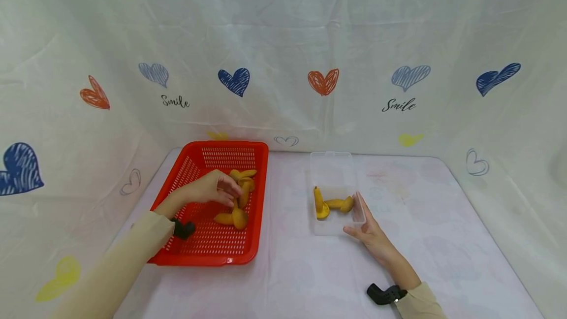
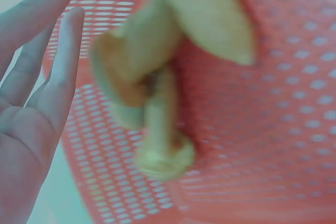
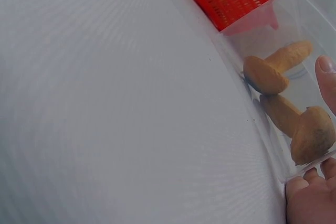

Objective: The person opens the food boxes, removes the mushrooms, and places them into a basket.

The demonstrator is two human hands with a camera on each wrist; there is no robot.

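Note:
Several yellow-brown mushrooms (image 1: 239, 218) lie in a red plastic basket (image 1: 212, 260) on the left. Over them is my left hand (image 1: 217, 188), its fingers close to the pile. In the left wrist view this hand (image 2: 37, 93) has fairly straight fingers, apart from the mushrooms (image 2: 157, 40), and holds nothing. To the right stands a clear plastic box (image 1: 325, 228) with two mushrooms (image 1: 338, 205) inside. My right hand (image 1: 372, 238) grips its right side. The right wrist view shows the thumb (image 3: 328, 80) at one wall and fingertips beneath the box's end.
The box's clear lid (image 1: 332, 169) stands open at its far side. A pale cloth covers the table (image 1: 292, 279). Behind and at both sides hangs a white sheet (image 1: 279, 38) printed with hearts. Each wrist wears a black strap device (image 1: 385, 293).

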